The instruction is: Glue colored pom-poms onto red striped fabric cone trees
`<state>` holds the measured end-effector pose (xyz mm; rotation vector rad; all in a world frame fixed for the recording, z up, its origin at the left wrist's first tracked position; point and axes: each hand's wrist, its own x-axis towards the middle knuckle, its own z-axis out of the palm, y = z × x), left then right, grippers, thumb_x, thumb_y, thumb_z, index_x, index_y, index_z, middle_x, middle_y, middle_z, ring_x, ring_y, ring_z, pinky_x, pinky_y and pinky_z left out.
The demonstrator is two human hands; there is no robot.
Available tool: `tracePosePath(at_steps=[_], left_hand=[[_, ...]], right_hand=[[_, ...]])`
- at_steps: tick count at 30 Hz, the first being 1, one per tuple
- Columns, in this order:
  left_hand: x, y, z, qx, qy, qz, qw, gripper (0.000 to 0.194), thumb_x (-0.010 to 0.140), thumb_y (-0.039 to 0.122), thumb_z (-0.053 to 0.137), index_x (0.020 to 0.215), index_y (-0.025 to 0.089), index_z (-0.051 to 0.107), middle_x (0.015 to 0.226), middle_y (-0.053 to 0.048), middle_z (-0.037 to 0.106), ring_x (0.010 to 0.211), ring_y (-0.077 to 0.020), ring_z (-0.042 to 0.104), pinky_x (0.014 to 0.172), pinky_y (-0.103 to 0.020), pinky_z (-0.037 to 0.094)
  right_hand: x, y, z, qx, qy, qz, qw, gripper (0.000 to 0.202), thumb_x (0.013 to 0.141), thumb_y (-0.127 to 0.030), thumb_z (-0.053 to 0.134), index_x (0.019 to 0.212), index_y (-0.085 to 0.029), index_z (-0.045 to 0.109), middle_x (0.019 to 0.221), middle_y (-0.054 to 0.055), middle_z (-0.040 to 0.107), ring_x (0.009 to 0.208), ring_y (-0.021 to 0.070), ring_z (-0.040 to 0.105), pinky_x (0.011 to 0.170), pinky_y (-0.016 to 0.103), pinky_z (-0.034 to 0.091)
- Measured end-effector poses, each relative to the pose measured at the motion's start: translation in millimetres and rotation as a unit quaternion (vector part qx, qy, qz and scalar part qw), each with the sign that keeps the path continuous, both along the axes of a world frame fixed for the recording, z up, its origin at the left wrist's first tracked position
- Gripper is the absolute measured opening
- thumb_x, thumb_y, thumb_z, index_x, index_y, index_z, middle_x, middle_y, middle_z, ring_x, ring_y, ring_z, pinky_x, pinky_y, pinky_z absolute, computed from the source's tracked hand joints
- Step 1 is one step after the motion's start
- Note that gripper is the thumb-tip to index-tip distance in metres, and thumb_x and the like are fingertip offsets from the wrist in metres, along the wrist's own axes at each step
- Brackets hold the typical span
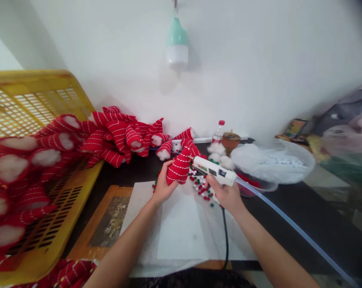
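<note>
My left hand (164,185) is wrapped round a stuffed red hat (178,168) with white stitched stripes, its tip pointing up. In my right hand (227,196) is a white glue gun (214,171), with a long clear glue stick (289,222) running out of its back. The gun's nozzle points left and is close to the upper part of the hat; whether they touch I cannot tell. Below the gun, small red, white and green pompoms (202,188) lie scattered. White paper (182,224) spreads under both hands.
A yellow basket (79,192) full of stuffed red hats stands at left, with more hats (117,136) piled by the wall. A bottle (219,130), a brown pot (230,141) and clear plastic bowls (307,160) are at back right. The gun's black cord (226,236) hangs towards me.
</note>
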<state>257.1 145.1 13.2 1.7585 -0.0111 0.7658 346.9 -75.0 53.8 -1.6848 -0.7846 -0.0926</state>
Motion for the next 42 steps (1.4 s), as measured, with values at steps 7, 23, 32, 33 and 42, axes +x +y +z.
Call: tracePosePath(at_steps=[7,23,32,33,42], left_hand=[[-2.1,-2.9,6.8,-0.025,0.006,0.02,0.999,0.061,0.073,0.021,0.069,0.131,0.023,0.051,0.124,-0.007,0.062,0.106,-0.0247,0.06,0.089,-0.032,0.047],[5.4,-4.4,3.1,-0.337,0.004,-0.038,0.941,0.075,0.063,0.022,0.07,0.136,0.026,0.053,0.097,-0.001,0.072,0.079,-0.0179,0.065,0.07,-0.026,0.047],[4.6,4.3,10.5,-0.413,-0.025,-0.048,0.909,0.073,0.064,0.021,0.072,0.135,0.026,0.055,0.115,-0.006,0.075,0.092,-0.0243,0.071,0.073,-0.034,0.055],[4.5,5.5,10.7,-0.417,-0.029,-0.046,0.907,0.071,0.065,0.021,0.072,0.134,0.026,0.056,0.115,-0.005,0.075,0.092,-0.0243,0.071,0.073,-0.034,0.056],[5.4,8.0,10.7,-0.455,-0.034,-0.067,0.887,0.061,0.063,0.02,0.071,0.124,0.023,0.062,0.103,-0.004,0.076,0.085,-0.023,0.071,0.071,-0.034,0.056]], right_hand=[[4.8,-3.5,-0.8,-0.026,-0.028,0.008,0.999,0.039,0.093,-0.049,0.059,0.07,-0.019,0.071,0.049,-0.002,0.051,0.046,0.0148,0.052,0.055,0.028,0.051],[1.8,3.1,-6.6,0.256,0.211,0.151,0.931,0.052,0.085,-0.076,0.063,0.085,-0.025,0.061,0.082,0.007,0.073,0.081,0.0289,0.075,0.072,0.041,0.063],[-4.1,5.0,-5.0,0.08,0.385,0.182,0.901,0.052,0.077,-0.068,0.078,0.087,-0.018,0.069,0.076,0.008,0.075,0.069,0.0226,0.073,0.059,0.03,0.058],[-7.4,3.8,-8.2,0.041,0.398,0.178,0.899,0.052,0.077,-0.067,0.078,0.086,-0.016,0.069,0.074,0.008,0.075,0.065,0.021,0.072,0.056,0.028,0.057],[-45.4,-36.7,-70.1,-0.214,0.393,0.146,0.882,0.054,0.073,-0.074,0.068,0.069,-0.022,0.053,0.058,0.004,0.066,0.047,0.0158,0.058,0.044,0.025,0.042]])
